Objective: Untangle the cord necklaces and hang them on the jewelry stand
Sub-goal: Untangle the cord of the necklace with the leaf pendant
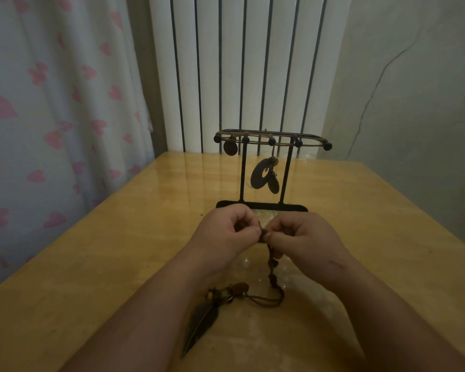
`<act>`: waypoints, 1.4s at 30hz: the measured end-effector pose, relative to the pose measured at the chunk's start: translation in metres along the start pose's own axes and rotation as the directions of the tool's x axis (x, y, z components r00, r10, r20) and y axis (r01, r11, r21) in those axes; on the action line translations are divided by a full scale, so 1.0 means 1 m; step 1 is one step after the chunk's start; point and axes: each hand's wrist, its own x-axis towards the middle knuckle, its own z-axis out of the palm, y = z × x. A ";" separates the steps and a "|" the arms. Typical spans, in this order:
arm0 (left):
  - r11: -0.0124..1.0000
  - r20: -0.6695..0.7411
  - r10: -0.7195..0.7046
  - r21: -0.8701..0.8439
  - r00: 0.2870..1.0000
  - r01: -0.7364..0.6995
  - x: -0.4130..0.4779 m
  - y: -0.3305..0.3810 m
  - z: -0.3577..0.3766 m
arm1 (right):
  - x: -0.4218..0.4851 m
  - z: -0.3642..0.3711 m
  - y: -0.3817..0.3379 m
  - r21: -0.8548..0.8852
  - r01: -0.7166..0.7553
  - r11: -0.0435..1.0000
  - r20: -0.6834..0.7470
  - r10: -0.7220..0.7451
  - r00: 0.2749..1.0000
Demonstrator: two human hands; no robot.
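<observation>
Feather pendant [202, 322] lies closest on the counter [91, 264], its long axis on a diagonal, with the tip toward the near left and the beaded top toward the far right. From it the cord necklace [273, 280] loops right, then climbs straight away from the viewer, knotted beads along it, up to the 2 hands. Left hand [223, 232] and right hand [304, 237] meet just in front of the jewelry stand [263, 205]. The fingers [249, 232] of each hand are curled tight, pinching the cord's upper end between thumb and forefinger — the 2 grips almost touch.

The stand is upright behind them, its top rail running left to right with 5 ball-tipped pegs. Cords lie draped along the rail. A round disc pendant [230, 147] hangs near its left end and oval pendants [263, 175] dangle between the 2 posts.

Broad counter surface spreads to either side of the hands. Its left edge runs beside a heart-print curtain [51, 116], its far edge meets a ribbed radiator [239, 63], and its right edge lies near a plain wall [414, 103].
</observation>
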 end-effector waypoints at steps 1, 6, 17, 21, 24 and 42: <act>1.000 0.001 0.002 0.003 1.000 -0.002 0.000 0.000 0.000 | 0.000 0.000 0.000 -0.004 0.003 1.000 -0.002 -0.003 1.000; 1.000 -0.014 0.009 0.029 1.000 -0.009 0.001 -0.003 0.000 | 0.001 0.001 0.000 -0.013 0.008 1.000 -0.004 -0.008 1.000; 0.995 -0.052 0.058 0.084 0.997 -0.053 -0.001 -0.003 0.002 | 0.001 0.002 0.001 -0.066 -0.010 0.998 -0.012 0.009 1.000; 0.995 -0.022 0.058 0.088 0.998 -0.056 0.000 -0.001 0.003 | 0.001 0.001 0.000 -0.051 0.010 0.999 0.006 -0.010 1.000; 0.996 -0.001 0.050 0.070 0.999 -0.050 0.000 -0.001 0.003 | 0.001 0.001 0.000 -0.046 0.009 0.999 0.016 -0.009 1.000; 0.997 0.027 -0.015 0.071 1.000 0.013 0.002 -0.005 0.002 | 0.001 0.002 0.000 -0.060 0.029 0.998 0.015 -0.028 0.999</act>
